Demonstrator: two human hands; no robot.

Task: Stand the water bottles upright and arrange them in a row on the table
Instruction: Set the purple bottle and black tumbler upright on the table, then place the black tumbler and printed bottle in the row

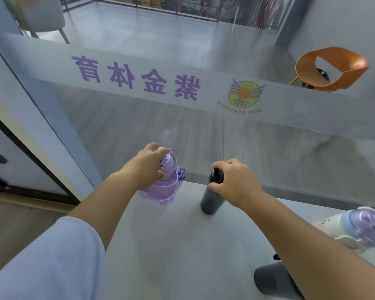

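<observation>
A purple translucent bottle (162,187) with a domed lid stands upright near the far left corner of the white table (171,245). My left hand (147,165) grips it around the lid. To its right a slim black bottle (211,195) stands upright, and my right hand (236,180) is closed around its upper part. A pastel bottle (353,228) with a purple lid lies on its side at the right edge. A dark grey bottle (273,280) lies on the table under my right forearm, partly hidden.
A glass wall (182,118) with a frosted band of purple lettering rises just behind the table's far edge. Beyond it stand an orange chair (331,68) and a grey chair (41,16). Wooden floor lies left of the table.
</observation>
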